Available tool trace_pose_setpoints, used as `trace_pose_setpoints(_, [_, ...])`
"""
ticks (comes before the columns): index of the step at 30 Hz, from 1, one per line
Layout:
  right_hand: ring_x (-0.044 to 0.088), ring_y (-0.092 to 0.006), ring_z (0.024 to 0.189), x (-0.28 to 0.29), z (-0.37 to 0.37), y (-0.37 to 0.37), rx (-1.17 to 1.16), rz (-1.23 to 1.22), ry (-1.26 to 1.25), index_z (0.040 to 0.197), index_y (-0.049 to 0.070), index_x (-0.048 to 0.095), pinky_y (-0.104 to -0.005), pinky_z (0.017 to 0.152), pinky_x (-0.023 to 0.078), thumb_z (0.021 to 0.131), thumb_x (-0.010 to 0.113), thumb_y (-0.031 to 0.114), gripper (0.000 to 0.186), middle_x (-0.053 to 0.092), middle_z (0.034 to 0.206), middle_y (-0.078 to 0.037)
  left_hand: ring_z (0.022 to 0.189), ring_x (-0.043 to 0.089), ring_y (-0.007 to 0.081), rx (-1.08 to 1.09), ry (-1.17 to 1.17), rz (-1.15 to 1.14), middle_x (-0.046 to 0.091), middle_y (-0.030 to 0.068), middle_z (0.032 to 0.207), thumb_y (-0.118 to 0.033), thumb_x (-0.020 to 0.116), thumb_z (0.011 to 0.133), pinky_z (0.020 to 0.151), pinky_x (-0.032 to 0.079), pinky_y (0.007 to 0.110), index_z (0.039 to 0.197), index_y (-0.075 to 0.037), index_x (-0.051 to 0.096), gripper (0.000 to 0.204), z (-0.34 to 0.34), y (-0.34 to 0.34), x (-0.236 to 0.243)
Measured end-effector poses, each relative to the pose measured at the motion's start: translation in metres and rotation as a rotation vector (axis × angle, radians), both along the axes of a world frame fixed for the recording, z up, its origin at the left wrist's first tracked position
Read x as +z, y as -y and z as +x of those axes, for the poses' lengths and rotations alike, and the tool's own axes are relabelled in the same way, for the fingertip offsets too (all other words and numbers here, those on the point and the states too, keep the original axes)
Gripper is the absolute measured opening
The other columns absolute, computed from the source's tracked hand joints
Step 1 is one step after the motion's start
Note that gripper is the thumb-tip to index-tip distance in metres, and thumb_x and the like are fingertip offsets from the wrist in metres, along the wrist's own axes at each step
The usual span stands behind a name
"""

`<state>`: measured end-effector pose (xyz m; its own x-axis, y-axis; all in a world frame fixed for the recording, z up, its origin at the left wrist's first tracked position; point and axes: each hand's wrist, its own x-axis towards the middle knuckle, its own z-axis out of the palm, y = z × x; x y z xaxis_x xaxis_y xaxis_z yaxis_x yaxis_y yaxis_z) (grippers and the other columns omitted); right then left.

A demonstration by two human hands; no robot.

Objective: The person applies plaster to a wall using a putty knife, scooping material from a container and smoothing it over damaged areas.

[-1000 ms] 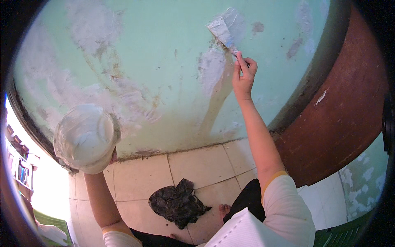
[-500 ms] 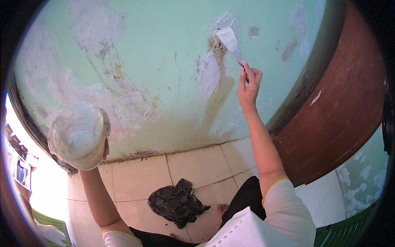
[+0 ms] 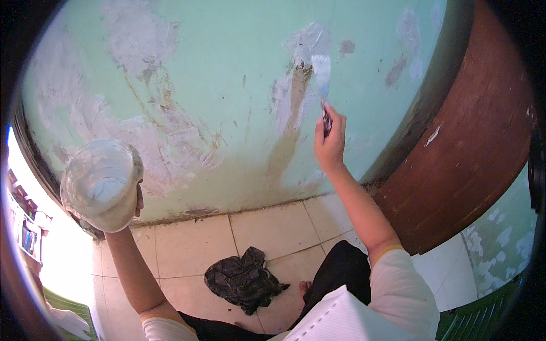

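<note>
My right hand (image 3: 330, 142) grips a putty knife (image 3: 322, 77) by its dark handle. The blade points up and lies at the pale green wall (image 3: 227, 51), beside a brown hole with white putty smeared above and to its left. Whether the blade presses on the wall I cannot tell. At the left, my left hand (image 3: 139, 200) holds up a translucent plastic tub (image 3: 102, 184), its mouth tilted toward me and white stuff inside. Most of that hand is hidden behind the tub; only some fingers show at its right side.
A crumpled black plastic bag (image 3: 244, 279) lies on the tiled floor (image 3: 193, 238) between me and the wall. A curved-looking brown wooden panel (image 3: 455, 153) stands at the right. Green slatted pieces (image 3: 478, 318) show at the lower right. Shelves (image 3: 28, 236) stand at the far left.
My right hand has come down and slightly left, and the putty knife's blade has turned more upright, moving lower beside the hole. The tub has shifted a little left.
</note>
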<state>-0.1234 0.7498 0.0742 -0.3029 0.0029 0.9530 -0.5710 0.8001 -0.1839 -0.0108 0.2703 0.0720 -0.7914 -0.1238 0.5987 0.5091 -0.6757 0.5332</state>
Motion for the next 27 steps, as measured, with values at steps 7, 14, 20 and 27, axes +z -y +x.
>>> trace_pose_setpoints(7, [0.062,-0.0275,0.08,0.043,-0.02,0.032,-0.021,0.005,0.045,0.143,0.012,0.045,-0.0383,0.069,0.054,0.094,0.056,0.009,0.05,0.05,0.104,-0.015,0.029,0.045,0.0272,-0.001,0.085,-0.001,0.059,0.0309,0.076,-0.077,0.032,0.087,0.021,0.038,0.032,0.12,0.009,0.048,0.093,-0.005,0.005,0.0])
trace_pose_setpoints(14, [0.062,-0.0297,0.083,-0.016,0.0,0.041,0.03,-0.018,0.151,0.146,0.009,0.041,-0.0394,0.072,0.054,0.094,0.057,0.009,0.054,0.051,0.105,-0.017,0.041,0.058,0.0311,-0.16,-0.071,-0.049,0.057,0.0364,0.092,-0.074,0.046,0.083,0.025,0.044,0.033,0.127,0.012,0.04,0.097,-0.004,0.022,-0.004])
trace_pose_setpoints(20, [0.058,-0.0272,0.086,0.04,-0.007,0.047,0.003,-0.095,0.041,0.146,0.006,0.039,-0.0354,0.075,0.051,0.096,0.055,0.01,0.054,0.048,0.104,-0.017,0.036,0.052,0.0311,-0.031,0.075,0.047,0.06,0.0348,0.084,-0.076,0.037,0.086,0.023,0.041,0.035,0.125,0.011,0.044,0.096,0.0,0.025,0.003])
trace_pose_setpoints(27, [0.057,-0.0283,0.086,-0.014,-0.004,0.05,0.007,-0.097,0.36,0.146,0.006,0.039,-0.0363,0.078,0.05,0.096,0.054,0.011,0.052,0.048,0.104,-0.016,0.036,0.054,0.0327,-0.061,0.002,-0.02,0.06,0.0366,0.086,-0.08,0.04,0.081,0.023,0.042,0.036,0.121,0.016,0.044,0.104,-0.009,0.049,-0.009])
